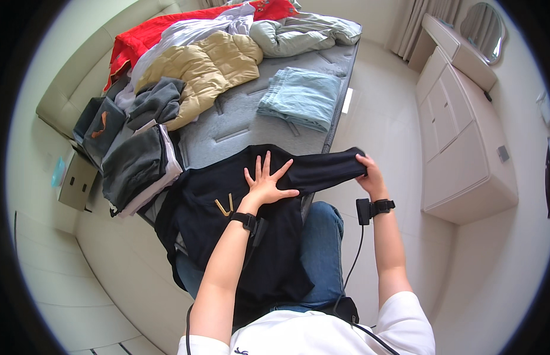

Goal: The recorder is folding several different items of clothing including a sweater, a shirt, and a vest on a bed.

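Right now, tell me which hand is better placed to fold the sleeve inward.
Probably the right hand: it holds the sleeve's end, while the left hand lies spread on the black top.

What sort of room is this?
Most likely a bedroom: there's a grey mattress, a padded headboard along its left side, and a mirror by the pale dresser.

The left grip (265,184) lies palm-down, spread wide, forward-left of the right knee (326,220); the right grip (372,177) pinches, forward-right of it.
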`<state>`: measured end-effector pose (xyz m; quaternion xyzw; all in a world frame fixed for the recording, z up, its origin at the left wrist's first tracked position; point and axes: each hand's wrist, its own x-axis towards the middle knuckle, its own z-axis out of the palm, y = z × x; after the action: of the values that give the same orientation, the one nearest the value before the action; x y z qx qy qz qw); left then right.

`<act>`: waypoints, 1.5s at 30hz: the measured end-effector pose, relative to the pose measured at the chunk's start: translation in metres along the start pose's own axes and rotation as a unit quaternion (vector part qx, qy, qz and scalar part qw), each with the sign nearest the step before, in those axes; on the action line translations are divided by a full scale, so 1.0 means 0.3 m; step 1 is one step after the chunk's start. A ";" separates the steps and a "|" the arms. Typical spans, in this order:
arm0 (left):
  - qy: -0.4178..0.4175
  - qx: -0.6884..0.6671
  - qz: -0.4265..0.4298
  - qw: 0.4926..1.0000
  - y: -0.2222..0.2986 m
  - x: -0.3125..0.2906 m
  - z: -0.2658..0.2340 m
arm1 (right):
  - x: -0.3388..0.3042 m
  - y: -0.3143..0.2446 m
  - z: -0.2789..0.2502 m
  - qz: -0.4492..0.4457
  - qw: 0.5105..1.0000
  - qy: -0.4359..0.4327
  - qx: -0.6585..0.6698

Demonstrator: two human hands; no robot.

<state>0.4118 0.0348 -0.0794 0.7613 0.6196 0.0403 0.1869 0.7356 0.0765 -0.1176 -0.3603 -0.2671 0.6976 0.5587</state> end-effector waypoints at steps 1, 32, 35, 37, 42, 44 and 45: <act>0.000 0.003 0.000 1.000 -0.004 -0.002 -0.002 | -0.023 -0.044 0.080 -0.026 0.999 0.022 -0.001; 0.385 0.090 -0.095 0.913 -0.365 -0.346 -0.106 | 0.032 0.209 0.557 0.035 0.869 -0.061 -0.489; 0.217 0.102 -0.060 0.969 -0.381 -0.341 -0.056 | 0.051 0.289 0.599 0.013 0.855 -0.015 -0.517; 0.123 0.046 -0.096 0.987 -0.412 -0.355 -0.020 | 0.070 0.340 0.654 0.006 0.837 -0.013 -0.547; 0.137 0.034 -0.084 0.986 -0.397 -0.334 -0.019 | 0.160 0.422 0.596 -0.110 0.854 -0.024 -0.508; 0.142 0.004 -0.063 0.988 -0.422 -0.350 -0.015 | 0.160 0.411 0.582 -0.121 0.879 -0.015 -0.461; 0.140 -0.050 -0.042 0.988 -0.432 -0.369 -0.026 | 0.147 0.396 0.582 -0.133 0.869 -0.005 -0.477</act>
<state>0.2637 -0.0485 -0.0966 0.7111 0.6682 0.1699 0.1378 0.5208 0.0968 -0.1142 -0.5408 -0.6154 0.4061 0.4047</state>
